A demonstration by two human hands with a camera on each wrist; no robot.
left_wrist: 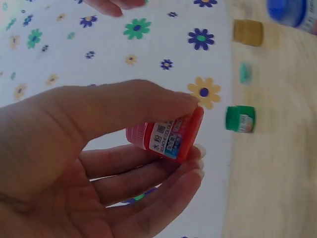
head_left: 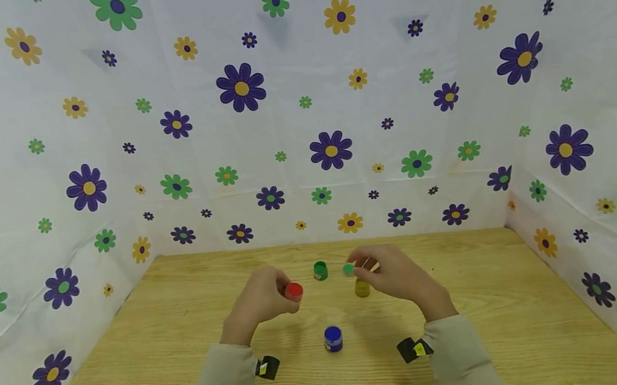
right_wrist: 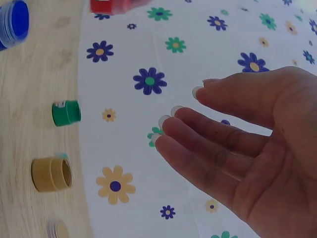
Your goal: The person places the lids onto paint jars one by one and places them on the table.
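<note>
My left hand (head_left: pixel 262 296) grips a small red paint jar (left_wrist: pixel 171 136) between thumb and fingers, above the table. Its printed label faces the palm, with a pink ribbed part at one end and a red part at the other. My right hand (right_wrist: pixel 237 139) hangs with loosely bent fingers and nothing between them. Below it stand a yellow paint jar (right_wrist: pixel 47 174), uncapped, and a small green lid (head_left: pixel 349 269), which overlaps the fingertips in the head view. A green paint jar (head_left: pixel 321 270) without its lid stands between the hands, farther back.
A blue paint jar (head_left: pixel 333 339) stands nearer me on the wooden table (head_left: pixel 189 335). A pale round piece (right_wrist: pixel 59 229) lies beyond the yellow jar. White flower-printed cloth (head_left: pixel 281 128) encloses the table at the back and both sides.
</note>
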